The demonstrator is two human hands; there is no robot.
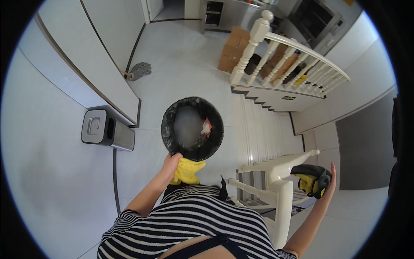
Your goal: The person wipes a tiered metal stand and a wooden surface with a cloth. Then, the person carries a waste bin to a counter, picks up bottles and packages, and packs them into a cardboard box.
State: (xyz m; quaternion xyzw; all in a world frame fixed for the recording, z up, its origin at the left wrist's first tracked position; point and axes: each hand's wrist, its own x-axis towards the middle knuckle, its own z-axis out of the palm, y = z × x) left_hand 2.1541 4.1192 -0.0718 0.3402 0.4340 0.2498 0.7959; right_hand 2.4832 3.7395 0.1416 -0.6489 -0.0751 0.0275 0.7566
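Note:
My left hand point(172, 163) grips the near rim of a round trash bin point(217, 142) lined with a black plastic bag. Inside the bin lie a red and white scrap point(206, 128) and a blurred greyish patch. A yellow cloth point(188, 170) hangs at the same hand, just below the rim. At the right, my right hand point(330, 183) is raised beside the white railing post, with a black and yellow bundle point(312, 181), perhaps a glove or cloth, against its palm side. The fingers are mostly hidden, so its grip is unclear.
A staircase point(262, 129) descends at the right between white balustrades point(278, 184). A steel bin point(123, 136) stands at the left wall, with a mop head point(139, 71) beyond. Cardboard boxes point(233, 50) stand by the far railing, near a stainless steel counter point(241, 16).

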